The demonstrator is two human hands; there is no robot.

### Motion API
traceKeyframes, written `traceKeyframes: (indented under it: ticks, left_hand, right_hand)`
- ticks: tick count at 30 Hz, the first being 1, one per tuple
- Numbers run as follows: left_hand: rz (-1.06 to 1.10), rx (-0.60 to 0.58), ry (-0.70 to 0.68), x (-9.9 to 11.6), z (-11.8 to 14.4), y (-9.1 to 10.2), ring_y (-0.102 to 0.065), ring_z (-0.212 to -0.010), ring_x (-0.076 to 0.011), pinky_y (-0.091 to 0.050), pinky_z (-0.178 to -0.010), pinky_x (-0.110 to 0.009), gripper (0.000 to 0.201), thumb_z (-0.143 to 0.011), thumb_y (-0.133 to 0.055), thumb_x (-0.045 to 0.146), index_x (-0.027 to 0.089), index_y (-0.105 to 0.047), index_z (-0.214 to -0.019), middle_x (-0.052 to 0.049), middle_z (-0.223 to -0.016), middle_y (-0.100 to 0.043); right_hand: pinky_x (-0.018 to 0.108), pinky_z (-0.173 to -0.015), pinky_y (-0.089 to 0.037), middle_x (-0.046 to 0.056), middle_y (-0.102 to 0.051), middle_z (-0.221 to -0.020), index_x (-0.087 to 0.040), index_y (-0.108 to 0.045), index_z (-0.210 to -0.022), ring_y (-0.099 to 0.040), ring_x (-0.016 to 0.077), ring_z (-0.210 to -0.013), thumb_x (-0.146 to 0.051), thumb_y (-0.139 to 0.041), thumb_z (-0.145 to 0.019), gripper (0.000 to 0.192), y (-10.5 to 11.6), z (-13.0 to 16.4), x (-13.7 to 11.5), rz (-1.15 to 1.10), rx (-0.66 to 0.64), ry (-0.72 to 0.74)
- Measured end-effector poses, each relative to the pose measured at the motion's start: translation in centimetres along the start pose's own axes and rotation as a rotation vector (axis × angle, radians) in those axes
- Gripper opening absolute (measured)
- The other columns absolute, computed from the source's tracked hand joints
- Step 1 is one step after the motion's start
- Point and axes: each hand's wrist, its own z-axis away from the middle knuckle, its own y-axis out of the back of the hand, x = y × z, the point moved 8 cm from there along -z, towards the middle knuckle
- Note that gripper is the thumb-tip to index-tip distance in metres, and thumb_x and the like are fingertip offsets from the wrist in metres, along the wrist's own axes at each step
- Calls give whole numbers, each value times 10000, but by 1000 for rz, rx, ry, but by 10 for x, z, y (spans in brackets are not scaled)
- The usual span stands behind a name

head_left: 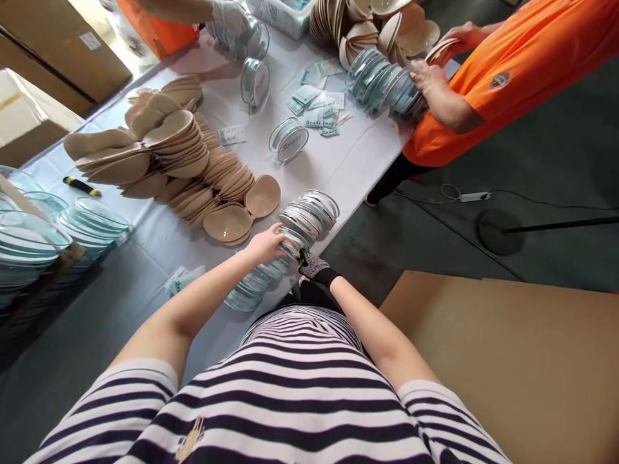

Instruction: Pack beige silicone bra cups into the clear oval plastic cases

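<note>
Left hand (267, 245), bare: fingers curled and pressed against the near side of a row of clear round cases (300, 229) standing on edge at the tabletop (348, 167) border. Right hand (312, 263), in a dotted dark glove: closed on the same row from the opposite side, so the row is clasped between both hands. The row runs from the upper cases by the table edge down to more clear cases (246, 293) just before the striped shirt. Just left of the hands: tan silicone cups (229, 222) laid overlapping, backed by a larger heap of tan cups (159, 145). Further out, centre: a single lidded case marked "beauty" (289, 140), another upright case (255, 82), and scattered small sachets (319, 106). Far left: stacked clear lids (91, 222) and a yellow-and-black tool (81, 187). Far right: a person in an orange shirt (522, 71), both hands on a second row of cases (384, 87). Top: a gloved co-worker's hand (227, 19) on further cases. Lower right: a brown carton (507, 367).
</note>
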Motion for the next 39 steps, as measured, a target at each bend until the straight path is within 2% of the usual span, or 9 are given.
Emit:
traceKeyframes:
  ticks: [4, 11, 18, 22, 25, 30, 33, 36, 39]
  left_hand:
    - [-10, 16, -24, -2, 2, 2, -499, -1337, -303, -481, -1048, -372, 267, -704, -814, 365, 206, -701, -887, -96, -1458, -504]
    - [2, -55, -27, -25, -1, 12, -667, -1062, -224, -542, -870, -298, 288, -748, -746, 429, 225, -703, -947, -52, -1404, -558]
    - [-77, -175, -97, -26, -22, 25, -675, -821, -200, -478, -684, -276, 357, -660, -773, 538, 203, -679, -742, -33, -1138, -671]
    - [-89, -145, -91, -20, -25, 27, -674, -897, -222, -466, -694, -272, 447, -738, -740, 485, 226, -656, -1093, -54, -1136, -671]
    - [-64, -122, -128, -15, -27, 26, -662, -1039, -243, -480, -750, -266, 686, -791, -722, 394, 262, -461, -1412, -63, -1212, -661]
    - [45, -109, -194, -8, -25, 24, -582, -1242, -255, -490, -936, -300, 771, -849, -671, 356, 249, -319, -1527, -88, -1423, -557]
    - [125, 111, -71, -22, 6, 33, -369, -1445, -273, -357, -1143, -388, 757, -887, -626, 420, 193, -302, -1532, -130, -1545, -421]
    - [100, 335, 239, -53, 75, 27, -199, -1513, -335, -201, -1204, -552, 760, -875, -624, 499, 206, -340, -1516, -146, -1588, -347]
    - [44, 290, 531, -72, 144, -7, -136, -1507, -428, -186, -1161, -664, 857, -794, -701, 548, 218, -366, -1510, -171, -1630, -229]
  right_hand:
    - [324, -912, -487, 123, -662, -1237, -181, -612, -1201, -614, 246, -1124, -220, -616, -861, 343, 8, -5, -3, 81, 30, 4]
    - [351, -935, -487, 144, -641, -1262, -171, -618, -1194, -584, 270, -1158, -278, -545, -925, 299, 19, -5, 5, 161, 146, -43]
    - [357, -960, -477, 146, -658, -1211, -153, -654, -1122, -586, 274, -1139, -263, -598, -893, 260, 27, -8, -5, 206, 206, 33]
    - [388, -1040, -435, 150, -636, -1258, -140, -613, -1243, -554, 273, -1195, -238, -560, -911, 350, 35, -6, -15, 213, 277, 88]
    - [421, -1099, -385, 150, -577, -1356, -153, -550, -1349, -488, 286, -1279, -268, -566, -910, 454, 40, -8, -25, 221, 326, 144]
    - [484, -1108, -338, 142, -519, -1418, -229, -493, -1427, -455, 319, -1273, -263, -629, -864, 580, 49, -14, -51, 366, 361, 284]
    - [570, -1137, -236, 121, -550, -1357, -276, -505, -1408, -445, 335, -1251, -316, -653, -859, 570, 62, -16, -56, 434, 376, 244]
    - [617, -1166, -107, 86, -585, -1292, -309, -499, -1398, -442, 326, -1235, -387, -669, -849, 580, 76, -16, -56, 479, 397, 208]
    - [650, -1148, -96, 115, -605, -1249, -288, -498, -1401, -443, 339, -1213, -417, -628, -872, 559, 81, -18, -53, 501, 395, 178]
